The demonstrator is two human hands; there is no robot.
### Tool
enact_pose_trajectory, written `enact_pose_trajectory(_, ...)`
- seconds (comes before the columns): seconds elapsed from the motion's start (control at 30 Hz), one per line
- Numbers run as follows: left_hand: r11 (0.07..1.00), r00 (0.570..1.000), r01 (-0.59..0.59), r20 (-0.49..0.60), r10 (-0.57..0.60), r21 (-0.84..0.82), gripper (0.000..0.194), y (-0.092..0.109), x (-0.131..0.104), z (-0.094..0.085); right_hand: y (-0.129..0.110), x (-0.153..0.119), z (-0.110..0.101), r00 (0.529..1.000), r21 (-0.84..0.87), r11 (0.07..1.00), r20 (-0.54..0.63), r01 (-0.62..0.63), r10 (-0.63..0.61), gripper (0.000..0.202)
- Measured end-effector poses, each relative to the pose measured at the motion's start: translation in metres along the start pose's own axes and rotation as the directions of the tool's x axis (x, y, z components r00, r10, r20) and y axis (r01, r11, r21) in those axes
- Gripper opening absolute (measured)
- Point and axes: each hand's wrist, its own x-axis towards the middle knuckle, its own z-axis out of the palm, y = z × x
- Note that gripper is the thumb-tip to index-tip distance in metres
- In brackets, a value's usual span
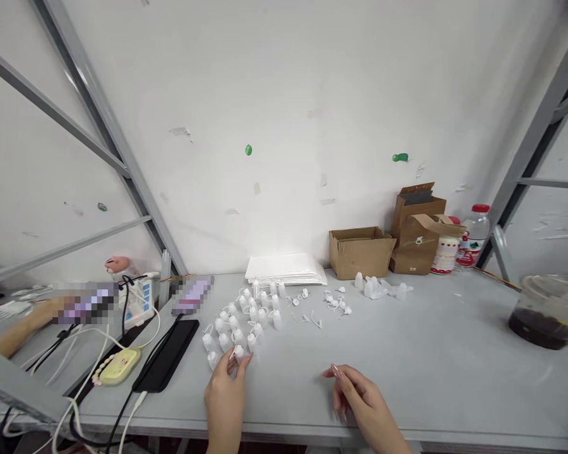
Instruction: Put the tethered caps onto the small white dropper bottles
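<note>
My left hand [226,394] pinches a small white dropper bottle [239,353] between thumb and fingertips at the front of the group. Behind it, several similar small white bottles [233,323] stand upright in loose rows, many with curved white cap straps. To the right, my right hand [362,400] hovers over the table edge, its fingers loosely bent and apart, with nothing visible in them. Loose white caps [334,302] lie in a small pile ahead of it. More small white bottles [373,287] lie farther back near the cardboard box.
At the back are white sheets [286,271], an open cardboard box [362,255], a brown paper bag [414,243] and a plastic bottle [474,239]. A tub of dark liquid [546,321] stands right. Left are a black power bank [166,356], cables and another person's arm [23,325].
</note>
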Motion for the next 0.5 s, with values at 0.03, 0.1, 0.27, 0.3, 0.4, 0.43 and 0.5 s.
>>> enact_pose_trajectory(0.03,1.0,1.0,0.002,-0.002,-0.002,-0.016,0.038,0.0,0.001,0.001,-0.001,0.0,0.0,1.0,-0.001,1.0,-0.001,-0.004,0.004,0.045)
enact_pose_trajectory(0.1,0.999,1.0,0.019,-0.014,-0.019,-0.038,0.041,0.0,0.001,0.002,-0.002,-0.001,0.0,1.0,-0.004,1.0,-0.004,-0.007,0.007,0.045)
enact_pose_trajectory(0.27,0.999,1.0,0.016,-0.026,-0.017,-0.049,0.044,0.002,-0.005,0.002,0.002,0.0,-0.001,1.0,-0.01,1.0,-0.014,0.01,-0.01,0.043)
enact_pose_trajectory(0.3,0.999,1.0,0.011,-0.026,-0.013,-0.049,0.045,0.002,-0.007,0.0,0.002,0.0,-0.001,1.0,-0.009,1.0,-0.016,0.009,-0.009,0.043)
enact_pose_trajectory(0.4,0.999,0.999,-0.003,-0.043,0.001,-0.05,0.048,0.002,-0.014,-0.005,-0.01,-0.005,0.001,0.997,-0.043,0.998,-0.068,0.038,-0.041,0.041)
enact_pose_trajectory(0.43,0.999,0.998,-0.019,-0.059,0.017,-0.036,0.048,0.001,-0.018,-0.007,-0.021,-0.01,0.002,0.991,-0.083,0.993,-0.104,0.079,-0.087,0.039)
enact_pose_trajectory(0.5,0.997,0.989,-0.071,-0.127,0.074,0.025,0.05,-0.001,-0.026,-0.01,-0.048,-0.023,-0.002,0.944,-0.231,0.94,-0.157,0.252,-0.291,0.032)
